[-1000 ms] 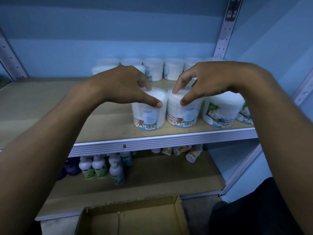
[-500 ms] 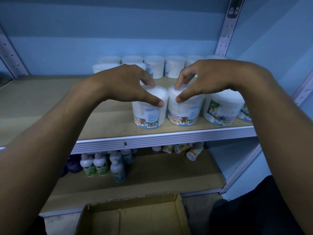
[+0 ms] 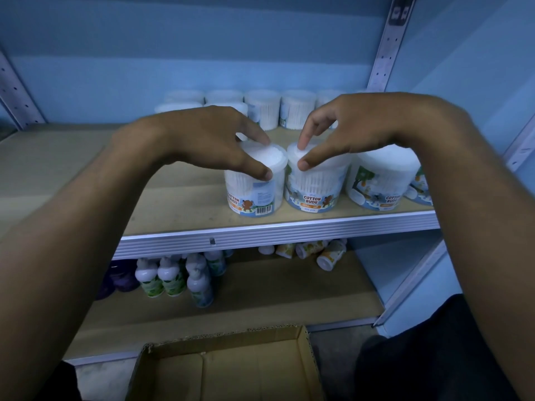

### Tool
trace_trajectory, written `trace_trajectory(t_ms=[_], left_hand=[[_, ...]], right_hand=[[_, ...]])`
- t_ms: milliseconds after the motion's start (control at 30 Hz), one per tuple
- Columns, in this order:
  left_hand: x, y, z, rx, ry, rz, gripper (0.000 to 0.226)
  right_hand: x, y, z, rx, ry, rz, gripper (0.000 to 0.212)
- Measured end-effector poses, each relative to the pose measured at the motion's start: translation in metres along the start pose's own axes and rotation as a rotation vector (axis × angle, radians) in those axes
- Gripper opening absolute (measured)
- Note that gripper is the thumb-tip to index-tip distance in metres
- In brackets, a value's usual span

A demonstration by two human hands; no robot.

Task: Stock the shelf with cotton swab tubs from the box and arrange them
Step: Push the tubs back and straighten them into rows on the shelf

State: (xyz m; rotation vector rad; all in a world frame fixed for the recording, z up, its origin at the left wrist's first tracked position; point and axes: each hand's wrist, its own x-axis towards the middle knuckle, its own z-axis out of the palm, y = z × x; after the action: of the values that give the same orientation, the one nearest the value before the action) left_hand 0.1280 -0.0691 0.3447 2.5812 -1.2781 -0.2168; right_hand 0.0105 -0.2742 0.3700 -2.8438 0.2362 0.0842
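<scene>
Risk: box [image 3: 220, 369] on the floor shows no tubs, shelf [image 3: 278, 230] front row sits near the lip, so left hand [image 3: 202, 140] pinching left tub [image 3: 254, 183] lid and right hand [image 3: 356, 125] pinching right tub [image 3: 315, 183], both swab-packed, could twist one off

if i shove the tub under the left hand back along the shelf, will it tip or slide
The clear round plastic tub of white cotton buds probably slides: it looks squat, standing flat on the smooth wooden shelf. Likely light, so easy to push. The left hand gripping its lid should steady it.
</scene>
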Motion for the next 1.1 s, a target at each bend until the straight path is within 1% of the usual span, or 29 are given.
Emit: trace_trajectory(t_ms=[100, 367, 467, 533, 567, 700, 767, 833, 967, 1100], left_hand=[[0.000, -0.001, -0.001, -0.008, 0.011, 0.012, 0.064], [0.000, 0.012, 0.002, 0.010, 0.059, -0.009, 0.061], [0.001, 0.014, 0.005, 0.019, 0.068, -0.005, 0.074], [0.001, 0.012, 0.005, 0.014, 0.052, 0.004, 0.085], [0.000, 0.011, 0.004, 0.001, 0.041, 0.004, 0.086], [0.000, 0.009, 0.003, -0.028, 0.005, 0.019, 0.074], [0.000, 0.008, 0.003, -0.030, 0.017, 0.025, 0.065], [0.000, 0.009, 0.002, -0.033, 0.036, 0.014, 0.061], [0.001, 0.013, 0.003, -0.010, 0.064, -0.005, 0.060], [0.002, 0.017, 0.007, 0.025, 0.103, -0.006, 0.066]], right_hand=[[0.000, 0.000, 0.001, 0.015, -0.030, 0.006, 0.041], [0.002, 0.005, -0.002, 0.064, -0.098, 0.015, 0.039], [0.001, 0.008, -0.004, 0.081, -0.126, 0.022, 0.044], [-0.001, 0.007, -0.004, 0.105, -0.102, 0.015, 0.052], [-0.002, 0.007, -0.005, 0.110, -0.086, 0.012, 0.055], [-0.002, 0.004, -0.002, 0.085, -0.077, 0.004, 0.052], [-0.001, 0.003, -0.001, 0.078, -0.086, 0.007, 0.049], [-0.001, 0.004, 0.000, 0.081, -0.087, 0.012, 0.047], [0.000, 0.004, 0.000, 0.088, -0.089, 0.008, 0.047], [0.001, 0.004, 0.000, 0.087, -0.091, 0.007, 0.047]])
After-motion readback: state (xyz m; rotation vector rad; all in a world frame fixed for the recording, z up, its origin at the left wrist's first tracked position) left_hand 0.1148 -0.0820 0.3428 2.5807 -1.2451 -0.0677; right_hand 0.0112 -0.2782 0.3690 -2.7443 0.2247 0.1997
